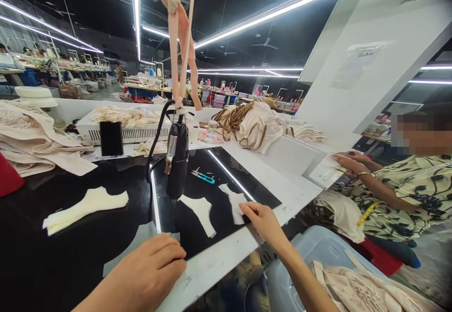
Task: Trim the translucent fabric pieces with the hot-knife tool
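My left hand [151, 265] lies over a translucent cut sheet [132, 246] at the front of a black glossy work surface [88, 255]. Its fingers are curled together on the sheet, and their tips are partly hidden. Between thumb and forefinger, my right hand [263, 220] pinches the edge of a white fabric piece [233, 201]. Another cream fabric piece [199, 211] lies between my hands, below a black handheld power tool [177, 161] that hangs upright from pink fabric straps [175, 44]. Teal thread snips [203, 176] rest behind it. Farther left is a small stack of cream pieces [84, 208].
A black phone [111, 139] leans against a white vented box [141, 134]. Garment piles stand at the left [35, 138] and back right [257, 126]. A co-worker [399, 185] sits at the right, beside a translucent plastic bin [307, 251] with garments in it.
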Action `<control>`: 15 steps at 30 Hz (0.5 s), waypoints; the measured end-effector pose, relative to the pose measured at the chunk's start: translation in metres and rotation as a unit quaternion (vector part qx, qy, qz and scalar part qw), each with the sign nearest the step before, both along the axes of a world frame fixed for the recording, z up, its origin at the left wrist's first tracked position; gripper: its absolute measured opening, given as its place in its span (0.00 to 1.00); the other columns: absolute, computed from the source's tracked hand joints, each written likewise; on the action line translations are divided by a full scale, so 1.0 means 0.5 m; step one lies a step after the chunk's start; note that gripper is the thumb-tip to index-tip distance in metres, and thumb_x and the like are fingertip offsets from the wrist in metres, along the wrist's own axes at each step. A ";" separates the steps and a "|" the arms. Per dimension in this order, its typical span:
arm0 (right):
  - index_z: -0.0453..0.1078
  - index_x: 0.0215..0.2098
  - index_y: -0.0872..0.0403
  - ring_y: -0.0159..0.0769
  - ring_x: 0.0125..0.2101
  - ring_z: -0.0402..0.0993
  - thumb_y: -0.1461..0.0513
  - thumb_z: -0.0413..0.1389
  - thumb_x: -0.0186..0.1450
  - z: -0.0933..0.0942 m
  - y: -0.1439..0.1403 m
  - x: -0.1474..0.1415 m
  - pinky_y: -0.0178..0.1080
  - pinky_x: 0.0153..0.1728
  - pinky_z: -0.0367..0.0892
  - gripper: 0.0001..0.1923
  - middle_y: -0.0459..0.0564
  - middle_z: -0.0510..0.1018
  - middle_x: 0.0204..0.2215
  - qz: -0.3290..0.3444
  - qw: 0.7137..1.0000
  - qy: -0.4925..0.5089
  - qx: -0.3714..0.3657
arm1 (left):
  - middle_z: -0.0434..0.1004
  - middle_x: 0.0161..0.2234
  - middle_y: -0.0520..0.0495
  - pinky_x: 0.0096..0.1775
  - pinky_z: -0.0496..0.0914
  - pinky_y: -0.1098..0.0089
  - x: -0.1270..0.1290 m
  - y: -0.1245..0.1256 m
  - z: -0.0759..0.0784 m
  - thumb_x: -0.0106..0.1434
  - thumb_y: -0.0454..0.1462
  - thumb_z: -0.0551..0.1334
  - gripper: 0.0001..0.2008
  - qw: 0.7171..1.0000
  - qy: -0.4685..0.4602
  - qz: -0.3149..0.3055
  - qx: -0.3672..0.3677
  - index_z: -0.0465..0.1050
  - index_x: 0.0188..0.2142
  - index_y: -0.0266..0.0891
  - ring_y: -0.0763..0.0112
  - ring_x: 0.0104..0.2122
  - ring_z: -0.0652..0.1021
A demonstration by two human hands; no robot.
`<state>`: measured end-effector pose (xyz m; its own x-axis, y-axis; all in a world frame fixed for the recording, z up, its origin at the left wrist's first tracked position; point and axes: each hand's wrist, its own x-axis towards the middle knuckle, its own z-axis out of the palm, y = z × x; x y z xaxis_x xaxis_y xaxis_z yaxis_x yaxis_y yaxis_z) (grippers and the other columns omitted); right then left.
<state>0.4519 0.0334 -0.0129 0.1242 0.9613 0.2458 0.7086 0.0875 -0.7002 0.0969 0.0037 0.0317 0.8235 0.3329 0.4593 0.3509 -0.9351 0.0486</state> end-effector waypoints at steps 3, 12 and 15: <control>0.68 0.27 0.55 0.32 0.26 0.70 0.47 0.55 0.73 -0.007 0.003 -0.001 0.37 0.31 0.69 0.23 0.41 0.71 0.23 0.004 1.000 -0.003 -0.002 | 0.81 0.40 0.47 0.50 0.76 0.64 0.074 0.011 0.003 0.67 0.24 0.52 0.16 0.999 -0.016 -0.019 -0.027 0.74 0.42 0.41 0.64 0.42 0.80; 0.65 0.24 0.53 0.32 0.25 0.66 0.49 0.55 0.72 -0.017 0.008 -0.014 0.37 0.32 0.66 0.23 0.40 0.67 0.22 0.019 0.998 0.055 0.024 | 0.78 0.39 0.44 0.46 0.74 0.58 0.260 0.100 -0.019 0.70 0.28 0.58 0.06 0.996 0.071 0.033 0.032 0.74 0.42 0.36 0.59 0.41 0.78; 0.65 0.23 0.53 0.31 0.25 0.65 0.48 0.57 0.71 -0.001 0.007 -0.017 0.36 0.31 0.64 0.24 0.40 0.66 0.22 0.020 0.993 0.108 0.033 | 0.79 0.39 0.44 0.48 0.74 0.58 0.294 0.122 -0.033 0.72 0.33 0.61 0.04 0.996 0.081 0.016 0.044 0.74 0.43 0.35 0.58 0.43 0.79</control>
